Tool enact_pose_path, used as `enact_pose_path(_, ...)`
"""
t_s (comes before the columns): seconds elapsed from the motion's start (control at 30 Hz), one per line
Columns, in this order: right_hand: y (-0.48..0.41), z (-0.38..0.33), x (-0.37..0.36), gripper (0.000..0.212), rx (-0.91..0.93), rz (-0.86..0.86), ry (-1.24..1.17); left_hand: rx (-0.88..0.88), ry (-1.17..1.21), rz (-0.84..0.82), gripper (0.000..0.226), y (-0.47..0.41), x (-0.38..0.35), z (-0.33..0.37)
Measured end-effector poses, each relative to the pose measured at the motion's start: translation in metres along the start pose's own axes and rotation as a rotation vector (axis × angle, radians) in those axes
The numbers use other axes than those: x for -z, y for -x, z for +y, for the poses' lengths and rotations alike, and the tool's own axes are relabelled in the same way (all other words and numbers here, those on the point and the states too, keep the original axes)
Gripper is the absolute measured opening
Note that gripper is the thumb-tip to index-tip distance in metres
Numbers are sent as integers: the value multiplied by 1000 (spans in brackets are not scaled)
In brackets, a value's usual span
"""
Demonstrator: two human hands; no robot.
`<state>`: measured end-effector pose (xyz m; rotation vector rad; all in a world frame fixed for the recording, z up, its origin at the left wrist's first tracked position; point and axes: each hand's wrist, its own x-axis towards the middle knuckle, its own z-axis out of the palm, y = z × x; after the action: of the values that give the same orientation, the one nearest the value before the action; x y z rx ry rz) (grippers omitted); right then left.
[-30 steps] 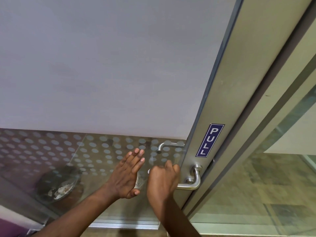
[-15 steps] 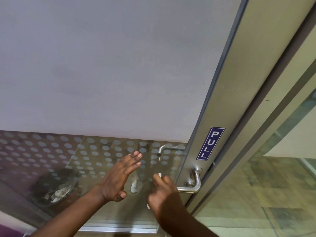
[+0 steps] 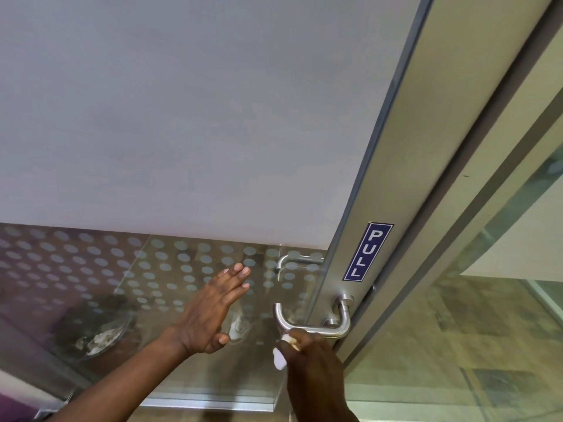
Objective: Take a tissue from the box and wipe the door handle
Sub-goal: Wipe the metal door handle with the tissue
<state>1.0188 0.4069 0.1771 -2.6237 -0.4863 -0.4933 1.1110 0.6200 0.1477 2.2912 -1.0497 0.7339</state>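
A steel lever door handle (image 3: 313, 325) juts from the metal door frame (image 3: 374, 184), below a blue PULL sign (image 3: 367, 251). My right hand (image 3: 307, 357) is just under the handle's bar, fingers closed on a crumpled white tissue (image 3: 278, 359) that sticks out at its left side. My left hand (image 3: 210, 309) is flat and open, its palm pressed against the dotted glass door panel (image 3: 170, 269) left of the handle. No tissue box is in view.
A second handle (image 3: 292, 263) shows through the glass on the door's far side. The upper door is frosted white. A dark round bin with white scraps (image 3: 94, 327) is seen through the glass at lower left. Tiled floor lies to the right.
My right hand has slid down off the handle's bar to just below it, baring the handle and the tissue. My left hand stays flat on the glass.
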Motion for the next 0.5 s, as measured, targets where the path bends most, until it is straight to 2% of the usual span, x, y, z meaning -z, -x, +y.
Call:
enact_pose_path(0.1,-11,-6,-7,7,24,-48,91,-3,-21,5,82,0,-1,0)
enact_pose_path(0.2,-17,0,-15,25,14,-85,118,-4,-37,-5,82,1,-2,-1)
enact_pose_path(0.27,-19,2,-12,21,21,-88,94,-3,-47,-19,82,2,-3,-2)
enact_pose_path(0.4,-12,21,-7,22,227,116,157,3,-54,-35,81,4,-5,-4)
enact_pose_path(0.5,4,54,-10,28,279,292,108,1,-63,-32,81,4,-5,-4)
